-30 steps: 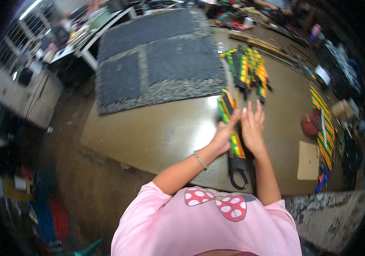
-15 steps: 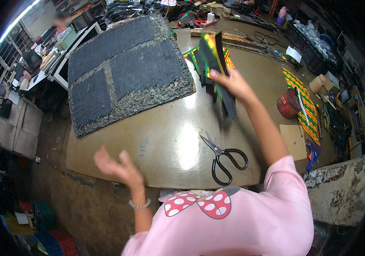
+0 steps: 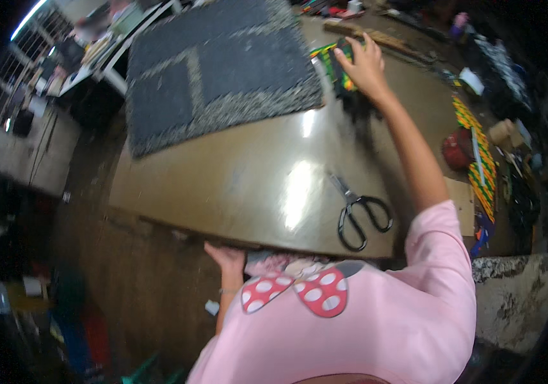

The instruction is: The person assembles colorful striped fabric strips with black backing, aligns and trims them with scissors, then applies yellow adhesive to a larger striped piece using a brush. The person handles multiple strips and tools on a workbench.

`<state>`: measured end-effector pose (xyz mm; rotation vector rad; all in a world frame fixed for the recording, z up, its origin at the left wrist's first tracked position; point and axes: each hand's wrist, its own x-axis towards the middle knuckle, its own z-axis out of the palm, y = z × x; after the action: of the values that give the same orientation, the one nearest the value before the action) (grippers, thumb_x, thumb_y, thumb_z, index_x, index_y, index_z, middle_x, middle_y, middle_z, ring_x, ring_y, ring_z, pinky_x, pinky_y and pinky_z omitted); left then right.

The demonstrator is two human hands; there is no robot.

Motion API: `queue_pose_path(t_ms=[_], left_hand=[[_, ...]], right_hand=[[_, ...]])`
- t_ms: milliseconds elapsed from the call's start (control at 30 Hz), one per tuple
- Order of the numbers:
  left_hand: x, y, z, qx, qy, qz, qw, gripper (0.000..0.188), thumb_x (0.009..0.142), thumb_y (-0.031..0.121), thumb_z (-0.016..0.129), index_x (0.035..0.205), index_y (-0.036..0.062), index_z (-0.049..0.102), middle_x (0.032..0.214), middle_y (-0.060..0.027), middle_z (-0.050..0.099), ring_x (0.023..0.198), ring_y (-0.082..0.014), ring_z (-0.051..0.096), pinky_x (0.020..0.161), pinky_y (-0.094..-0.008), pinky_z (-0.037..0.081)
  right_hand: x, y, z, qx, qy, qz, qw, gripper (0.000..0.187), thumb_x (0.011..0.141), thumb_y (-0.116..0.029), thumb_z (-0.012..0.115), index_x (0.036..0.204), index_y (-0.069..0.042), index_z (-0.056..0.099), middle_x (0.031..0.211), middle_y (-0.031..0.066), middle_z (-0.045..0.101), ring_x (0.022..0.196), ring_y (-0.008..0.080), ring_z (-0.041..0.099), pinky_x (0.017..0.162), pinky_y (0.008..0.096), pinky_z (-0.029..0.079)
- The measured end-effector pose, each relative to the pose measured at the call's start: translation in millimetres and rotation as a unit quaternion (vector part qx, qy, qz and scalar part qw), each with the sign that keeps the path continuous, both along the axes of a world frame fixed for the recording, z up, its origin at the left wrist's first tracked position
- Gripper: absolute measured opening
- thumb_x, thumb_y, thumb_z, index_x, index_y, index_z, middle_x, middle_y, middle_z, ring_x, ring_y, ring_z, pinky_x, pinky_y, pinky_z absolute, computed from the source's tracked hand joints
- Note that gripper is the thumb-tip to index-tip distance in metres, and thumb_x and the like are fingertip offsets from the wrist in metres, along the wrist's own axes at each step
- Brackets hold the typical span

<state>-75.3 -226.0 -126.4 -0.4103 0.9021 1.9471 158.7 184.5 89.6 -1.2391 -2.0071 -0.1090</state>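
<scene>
My right hand [image 3: 365,69] reaches to the far side of the table, fingers spread over a small pile of black strips and green, yellow and red patterned strips [image 3: 331,59]. It touches the pile and its grip looks loose. Close to the table's front edge is my left hand [image 3: 228,257], open and holding nothing, beside bunched pale pink cloth [image 3: 277,264]. A pair of scissors [image 3: 353,206] with black loop handles lies on the table, blades slightly apart and pointing away from me.
A rough grey-speckled board [image 3: 248,105] with dark rectangular panels covers the far left of the table [image 3: 223,192]. On the right stand a dark red pot [image 3: 458,148], a patterned strip [image 3: 484,182] and a cardboard piece [image 3: 459,201]. A wooden bar [image 3: 383,41] lies beyond the pile.
My right hand has moved away from me and lowered the black and patterned strips to the table, its fingers spreading. My left hand has dropped to the table's front edge. The view has shifted.
</scene>
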Motion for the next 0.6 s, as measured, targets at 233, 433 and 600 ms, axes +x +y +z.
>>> queue_pose_path(t_ms=[233,433,600], left_hand=[[24.6,-63.4,-28.5,-0.084,0.135,0.084,0.984,0.077,0.09,0.07,0.022,0.14,0.0139,0.039,0.141,-0.0077,0.04,0.128,-0.0301,0.039,0.108,-0.0422,0.032],[29.3,-82.0,-29.7,0.021,0.08,0.113,0.99,0.069,0.094,0.062,0.025,0.141,0.014,0.036,0.141,-0.008,0.041,0.128,-0.0261,0.041,0.107,-0.0415,0.033],[25.4,-82.6,-37.4,-0.008,0.088,0.092,0.992,0.073,0.092,0.065,0.025,0.142,0.0134,0.035,0.142,-0.0107,0.04,0.129,-0.0289,0.04,0.108,-0.0438,0.032]], right_hand=[[-144.5,-212.1,-36.3,-0.164,0.055,0.639,0.75,0.018,0.083,-0.014,0.06,0.094,0.001,0.063,0.087,0.0205,0.064,0.081,0.0368,0.062,0.075,0.0425,0.051],[-228.4,-379.5,-140.8,-0.321,-0.152,0.486,0.798,0.026,0.082,-0.006,0.051,0.106,0.005,0.053,0.097,0.0274,0.061,0.096,0.037,0.061,0.085,0.0436,0.048],[-233.3,-363.7,-194.4,-0.412,-0.193,0.44,0.774,0.07,0.083,-0.018,0.056,0.142,0.003,0.026,0.123,0.0338,0.05,0.111,0.0417,0.054,0.095,0.0461,0.042]])
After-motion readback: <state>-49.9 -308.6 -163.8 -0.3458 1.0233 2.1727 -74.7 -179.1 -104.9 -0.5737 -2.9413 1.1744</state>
